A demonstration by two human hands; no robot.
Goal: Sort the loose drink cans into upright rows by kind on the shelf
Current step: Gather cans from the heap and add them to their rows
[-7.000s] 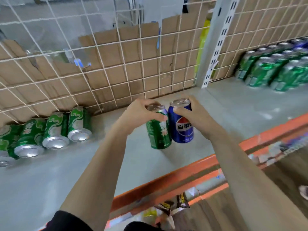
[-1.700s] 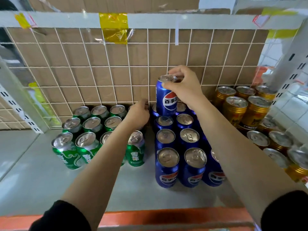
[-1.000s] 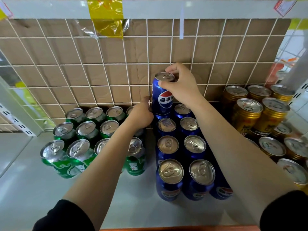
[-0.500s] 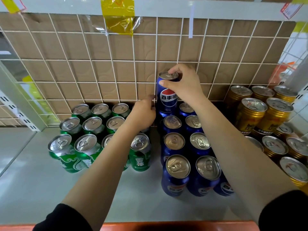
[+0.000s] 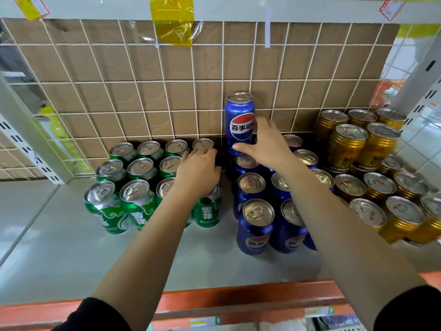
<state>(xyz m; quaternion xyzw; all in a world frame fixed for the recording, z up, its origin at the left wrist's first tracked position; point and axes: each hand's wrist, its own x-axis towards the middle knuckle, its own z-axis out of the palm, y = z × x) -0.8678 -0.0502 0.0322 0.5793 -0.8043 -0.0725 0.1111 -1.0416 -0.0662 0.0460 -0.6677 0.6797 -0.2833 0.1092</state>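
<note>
Green cans (image 5: 133,185) stand upright in rows on the left of the grey shelf (image 5: 71,249). Blue Pepsi cans (image 5: 255,223) stand in rows beside them. One more blue Pepsi can (image 5: 238,120) stands on top of the back blue row, against the wire grid. My right hand (image 5: 267,146) is just below and right of it, fingers spread, fingertips at its lower side. My left hand (image 5: 198,170) lies over the right column of green cans, fingertips at the rim of the back green can (image 5: 202,144). It hides the cans beneath it.
Gold cans (image 5: 348,144) fill the right of the shelf, some stacked two high. A wire grid backed with cardboard (image 5: 143,91) closes the rear. A white slotted post (image 5: 28,132) stands at the left. An orange rail (image 5: 238,299) runs along the shelf's front edge.
My right hand has let go of the top of the stacked blue can and dropped to its lower side. My left hand has drawn back a little from the back green can.
</note>
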